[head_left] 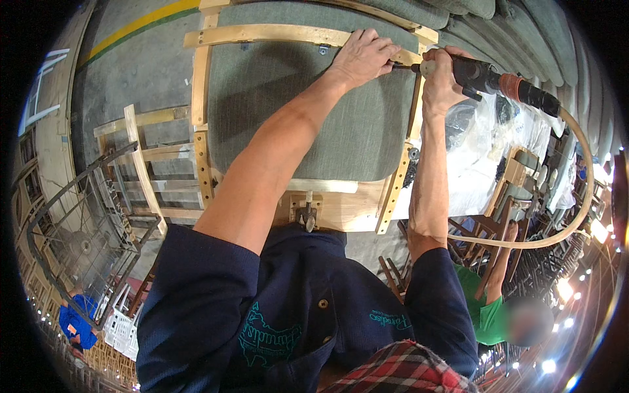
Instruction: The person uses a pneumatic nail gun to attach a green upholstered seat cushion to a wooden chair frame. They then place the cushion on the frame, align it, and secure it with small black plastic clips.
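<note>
A grey upholstered panel (295,124) lies before me inside a light wooden frame, with a wooden rail (275,33) across its far part. My left hand (363,59) rests at the right end of that rail, its fingers closed around something hidden beside the bit tip. Wrapped around the front of a black and orange air screwdriver (481,77) is my right hand (441,88). The tool lies nearly level, its bit pointing left to my left fingertips. Small dark metal brackets, one of them a bracket with a hole (324,50), sit along the rail.
A pale air hose (588,164) loops down the right side. Grey upholstered pieces (524,33) are stacked at the far right, above plastic wrapping (481,147). A clamp (309,216) sits at the near edge. A caged fan (85,242) stands left; a person in green (481,308) is at lower right.
</note>
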Action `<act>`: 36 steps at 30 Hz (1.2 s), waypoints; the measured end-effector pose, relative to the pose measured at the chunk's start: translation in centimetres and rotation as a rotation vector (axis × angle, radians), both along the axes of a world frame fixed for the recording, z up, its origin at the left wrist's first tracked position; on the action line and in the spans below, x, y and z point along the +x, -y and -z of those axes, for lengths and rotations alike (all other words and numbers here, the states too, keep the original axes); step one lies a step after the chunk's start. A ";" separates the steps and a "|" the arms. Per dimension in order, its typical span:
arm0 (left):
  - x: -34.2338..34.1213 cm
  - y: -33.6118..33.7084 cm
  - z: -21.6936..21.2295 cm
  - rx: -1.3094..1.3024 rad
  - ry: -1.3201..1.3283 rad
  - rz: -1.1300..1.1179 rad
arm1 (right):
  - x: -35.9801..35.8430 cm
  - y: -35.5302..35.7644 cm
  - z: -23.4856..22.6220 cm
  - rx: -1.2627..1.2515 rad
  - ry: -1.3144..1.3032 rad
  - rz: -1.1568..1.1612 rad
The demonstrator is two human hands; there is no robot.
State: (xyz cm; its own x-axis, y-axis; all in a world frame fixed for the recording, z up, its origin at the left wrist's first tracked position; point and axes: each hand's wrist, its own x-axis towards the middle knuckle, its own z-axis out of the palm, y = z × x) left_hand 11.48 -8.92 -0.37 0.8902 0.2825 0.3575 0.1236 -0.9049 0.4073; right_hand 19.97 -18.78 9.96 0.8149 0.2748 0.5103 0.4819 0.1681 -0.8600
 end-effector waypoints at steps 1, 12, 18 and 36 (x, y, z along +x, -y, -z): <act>0.0 0.1 0.0 0.001 -0.001 -0.008 | -0.2 0.0 -0.2 -0.037 0.004 0.001; -0.1 0.1 0.1 0.006 -0.007 -0.003 | 0.5 0.3 0.8 -0.203 0.176 -0.032; -0.1 0.0 0.2 -0.006 0.014 0.004 | 0.3 0.7 0.5 -0.167 0.019 0.033; 0.0 0.0 0.3 -0.002 0.026 0.008 | 0.2 0.4 0.6 -0.152 0.061 0.053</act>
